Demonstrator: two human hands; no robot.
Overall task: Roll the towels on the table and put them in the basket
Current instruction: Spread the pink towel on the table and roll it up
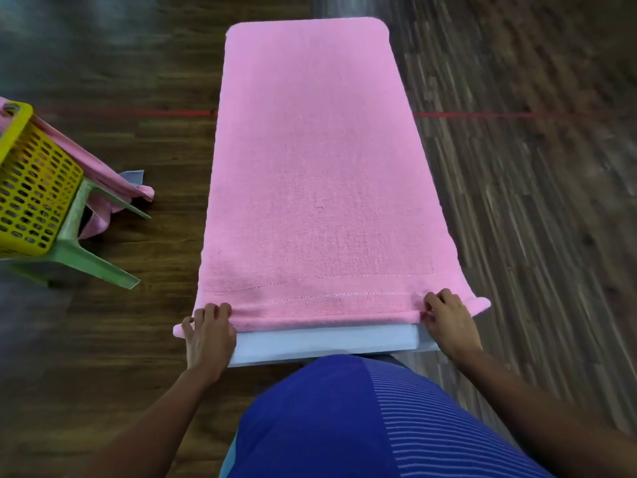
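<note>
The long pink terry towel (pixel 310 167) lies flat and lengthwise on the narrow white counter (pixel 324 341), covering nearly the whole top; only a bare strip of the counter shows at the near end. The near hem of the towel is turned over into a thin first fold across the full width, and its two corners stick out past the counter sides. The left hand (pixel 208 334) sits on the left end of this fold, fingers (pixel 213 310) curled over the fabric and gripping it. The right hand (pixel 448 322) sits on the right end, fingers (pixel 436 300) likewise curled and pinching the folded edge. To the left, well apart from the counter, a yellow perforated plastic basket (pixel 31 188) rests tilted on a pale green plastic stool (pixel 79 243). Further pink cloth (pixel 113 181) hangs beside the basket down toward the dark wooden floor (pixel 517 167).
</note>
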